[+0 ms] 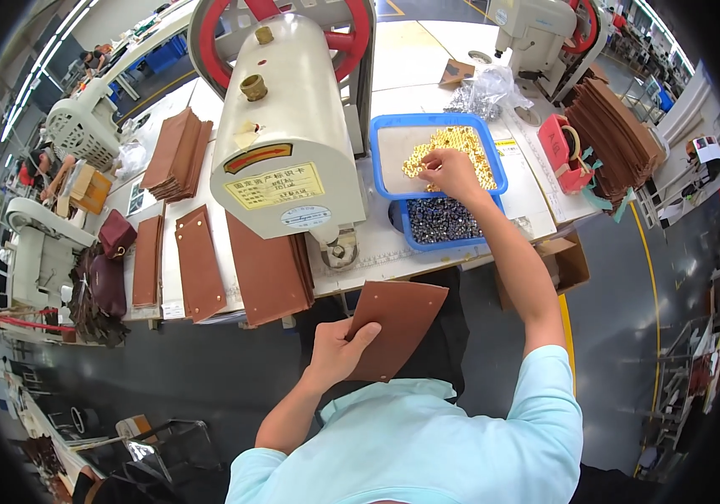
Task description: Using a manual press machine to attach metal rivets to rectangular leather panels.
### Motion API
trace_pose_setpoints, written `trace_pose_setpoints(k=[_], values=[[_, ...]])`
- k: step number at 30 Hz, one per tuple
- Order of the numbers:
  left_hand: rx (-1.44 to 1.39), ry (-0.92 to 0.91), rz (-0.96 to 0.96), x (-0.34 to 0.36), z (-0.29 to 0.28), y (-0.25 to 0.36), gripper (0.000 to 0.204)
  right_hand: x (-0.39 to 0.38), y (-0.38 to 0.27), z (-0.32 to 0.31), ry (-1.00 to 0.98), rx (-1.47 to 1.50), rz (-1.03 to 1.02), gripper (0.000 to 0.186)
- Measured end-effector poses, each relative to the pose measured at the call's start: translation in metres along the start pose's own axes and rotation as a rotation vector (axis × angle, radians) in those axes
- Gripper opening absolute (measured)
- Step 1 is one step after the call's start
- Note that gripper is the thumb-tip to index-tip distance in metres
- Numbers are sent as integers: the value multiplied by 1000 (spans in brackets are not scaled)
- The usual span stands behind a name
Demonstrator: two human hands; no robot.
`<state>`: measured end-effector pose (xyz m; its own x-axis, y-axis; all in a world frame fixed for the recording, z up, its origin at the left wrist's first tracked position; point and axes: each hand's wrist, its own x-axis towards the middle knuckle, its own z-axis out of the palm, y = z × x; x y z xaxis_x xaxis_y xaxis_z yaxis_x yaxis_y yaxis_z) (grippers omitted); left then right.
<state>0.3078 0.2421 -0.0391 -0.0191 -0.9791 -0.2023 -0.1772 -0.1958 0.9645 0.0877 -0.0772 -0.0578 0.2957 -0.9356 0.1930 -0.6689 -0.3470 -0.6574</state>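
My left hand grips a brown leather panel at its left edge, with the thumb on top. Small metal dots show near the panel's corners. My right hand is over a blue-rimmed tray, its fingertips pinched at a heap of small gold metal fasteners. Whether a fastener sits between those fingertips is too small to tell. Right below, a second blue tray holds many small dark metal fasteners.
A large cream press machine with a red wheel stands ahead, left of the trays. Stacks of brown leather panels lie along the table's left front. At right are a red container, more stacked leather and a cardboard box below the table.
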Motion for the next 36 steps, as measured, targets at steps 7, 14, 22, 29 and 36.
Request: trace_pose_setpoints(k=[7,14,22,29,36], values=[[52,159,190,-2,0,-7,24,27,22,26,-2,-129,-78,11],[-222,235,174,14,2,-11,30,18,24,19,84,-285,-177,12],[-296,188,56,23,1,-8,31,-39,-15,2,291,-51,-88,13],[-470,110,31,26,7,-8,28,-165,-119,14,-23,218,-620,16],[-304,66,89,22,7,-6,31,-174,-115,22,-51,295,-500,19]])
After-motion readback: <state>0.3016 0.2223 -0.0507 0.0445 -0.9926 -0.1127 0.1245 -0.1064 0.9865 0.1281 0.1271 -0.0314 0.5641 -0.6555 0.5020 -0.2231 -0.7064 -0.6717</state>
